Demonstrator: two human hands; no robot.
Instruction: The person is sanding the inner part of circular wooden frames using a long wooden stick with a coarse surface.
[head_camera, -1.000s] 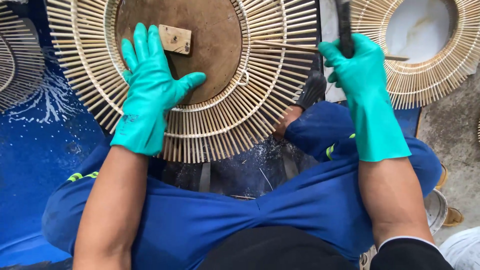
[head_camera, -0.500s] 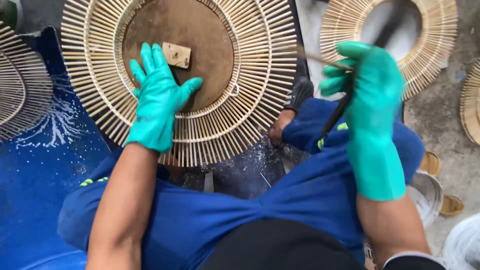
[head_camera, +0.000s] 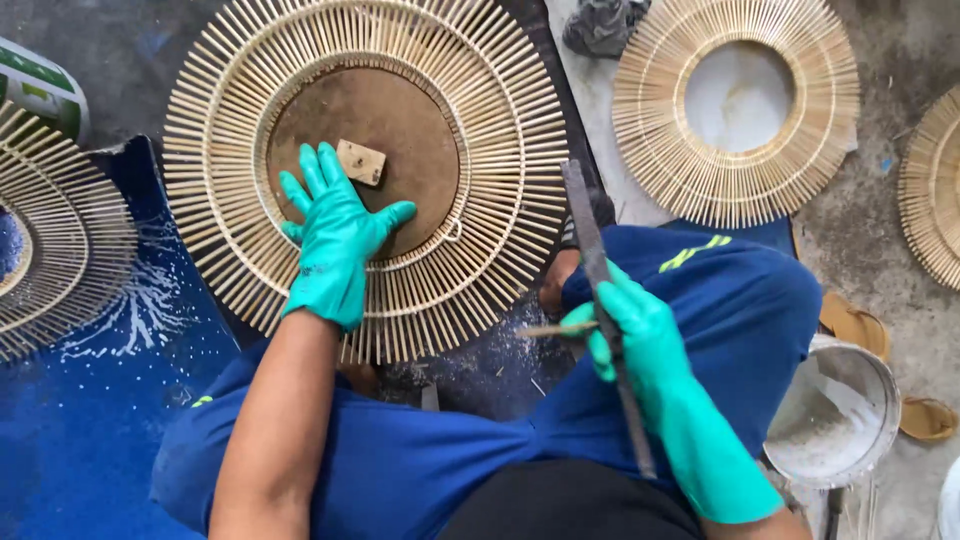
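In the head view the left hand (head_camera: 335, 245), in a teal glove, lies flat with fingers spread wide on the brown disc (head_camera: 400, 130) at the middle of the big bamboo frame (head_camera: 480, 250), which rests on the floor against the knees, beside a small wood block (head_camera: 361, 162). The right hand (head_camera: 640, 335) has its fingers closed round a long dark blade (head_camera: 600, 290) and a thin stick (head_camera: 555, 329), held over the lap, clear of the frame. It looks like a trimming step, and the next move calls for a steady frame and careful blade aim.
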